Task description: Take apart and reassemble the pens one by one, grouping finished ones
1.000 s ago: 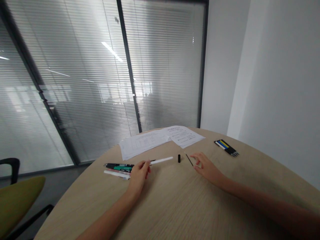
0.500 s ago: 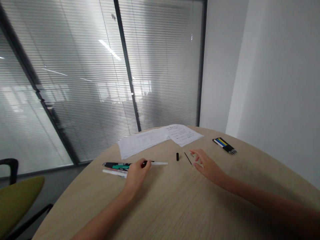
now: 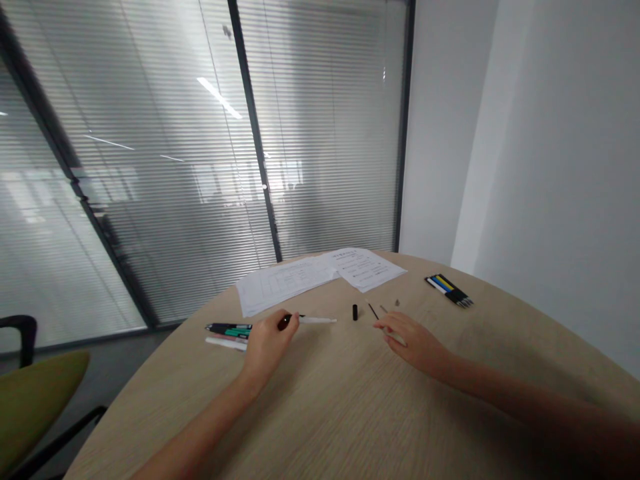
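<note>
On the round surface [image 3: 350, 400], my left hand [image 3: 266, 343] has slid back slightly, fingers clamped on the dark end of the white pen [image 3: 315, 321], whose tip now rests lower than a second ago. My right hand [image 3: 417, 341] has drawn toward me; whether its curled fingers pinch anything I cannot tell. Beyond those fingertips the black cap [image 3: 355, 312] and thin rod [image 3: 373, 311] lie unmoved, and tiny parts [image 3: 397, 302] are newly uncovered.
</note>
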A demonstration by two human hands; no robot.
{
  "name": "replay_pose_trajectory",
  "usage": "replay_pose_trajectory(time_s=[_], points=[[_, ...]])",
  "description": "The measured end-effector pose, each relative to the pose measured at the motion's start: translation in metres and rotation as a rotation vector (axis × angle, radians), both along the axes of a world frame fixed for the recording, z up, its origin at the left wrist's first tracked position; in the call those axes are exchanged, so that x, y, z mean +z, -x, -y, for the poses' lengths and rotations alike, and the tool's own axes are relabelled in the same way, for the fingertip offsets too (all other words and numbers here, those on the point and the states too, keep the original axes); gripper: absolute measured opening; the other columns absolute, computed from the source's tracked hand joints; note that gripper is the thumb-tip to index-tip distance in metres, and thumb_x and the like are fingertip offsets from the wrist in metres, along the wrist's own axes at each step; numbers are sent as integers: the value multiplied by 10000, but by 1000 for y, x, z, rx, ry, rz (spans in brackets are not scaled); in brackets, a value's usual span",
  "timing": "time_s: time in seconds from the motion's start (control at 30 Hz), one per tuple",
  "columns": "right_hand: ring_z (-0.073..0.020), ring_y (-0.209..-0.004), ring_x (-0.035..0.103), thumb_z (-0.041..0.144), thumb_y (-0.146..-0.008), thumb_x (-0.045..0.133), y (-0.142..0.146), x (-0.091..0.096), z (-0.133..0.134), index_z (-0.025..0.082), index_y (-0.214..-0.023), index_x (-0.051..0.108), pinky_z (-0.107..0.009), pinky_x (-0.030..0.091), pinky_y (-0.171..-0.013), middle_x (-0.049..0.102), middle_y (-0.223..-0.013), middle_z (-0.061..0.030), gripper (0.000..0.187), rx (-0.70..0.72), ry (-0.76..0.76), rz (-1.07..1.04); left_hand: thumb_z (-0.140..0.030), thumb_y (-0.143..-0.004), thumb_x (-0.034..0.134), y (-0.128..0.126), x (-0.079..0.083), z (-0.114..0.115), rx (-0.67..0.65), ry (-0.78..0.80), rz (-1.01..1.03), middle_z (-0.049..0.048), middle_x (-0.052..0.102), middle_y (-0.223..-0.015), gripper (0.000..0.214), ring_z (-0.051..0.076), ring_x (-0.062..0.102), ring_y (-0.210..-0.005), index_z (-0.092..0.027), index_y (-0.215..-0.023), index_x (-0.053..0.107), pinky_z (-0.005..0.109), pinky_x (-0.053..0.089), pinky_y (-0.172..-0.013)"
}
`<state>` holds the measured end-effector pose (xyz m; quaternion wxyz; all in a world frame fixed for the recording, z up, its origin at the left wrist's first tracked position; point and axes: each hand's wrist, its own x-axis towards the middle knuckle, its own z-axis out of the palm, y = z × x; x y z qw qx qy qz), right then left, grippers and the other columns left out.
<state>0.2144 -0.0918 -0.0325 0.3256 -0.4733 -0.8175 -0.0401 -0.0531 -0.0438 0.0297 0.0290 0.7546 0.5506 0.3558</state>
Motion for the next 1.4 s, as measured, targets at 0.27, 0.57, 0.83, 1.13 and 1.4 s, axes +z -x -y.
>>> replay_pose_trajectory(time_s=[0.27, 0.57, 0.83, 1.13, 1.4], points=[[-163, -844, 539, 113, -774, 408, 5, -9, 6, 178, -887, 577, -319, 430, -772, 603, -873, -61, 213, 36, 129, -43, -415, -698, 407, -2, 10, 7, -42, -4, 209, -28, 483, -456, 326, 126, 463, -487, -181, -493, 504, 214, 304, -476], [-114, -640, 533, 243, -727, 514, 21, -7, 18, 187, -1130, 443, -247, 440, -602, 579, -787, -24, 414, 109, 481, -622, -483, -678, 404, -33, -22, 30, -278, 470, 519, -68, 349, -373, 367, 78, 318, -355, -185, -465, 415, 201, 241, -378], [-99, -546, 523, 244, -734, 494, 17, -5, 22, 188, -768, 561, -211, 412, -521, 566, -621, 12, 94, 31, 592, -747, -384, -720, 423, -34, -28, 34, -455, 481, 321, -41, 484, -499, 261, 96, 435, -457, -159, -676, 548, 201, 336, -450], [-83, -481, 505, 262, -738, 519, 22, -6, 29, 184, -767, 624, -179, 391, -469, 597, -589, 9, 133, 12, 631, -575, -218, -715, 507, -25, -33, 35, -631, 74, -357, 2, 629, -716, 148, 123, 551, -631, -200, -836, 589, 203, 396, -575], [-121, -630, 565, 250, -761, 490, 30, 6, 44, 216, -941, 614, -205, 400, -574, 657, -742, -7, 221, 28, 450, -116, -258, -819, 380, -16, -35, 31, -739, -272, -692, 30, 599, -650, 189, 130, 547, -565, -171, -776, 542, 219, 397, -516]])
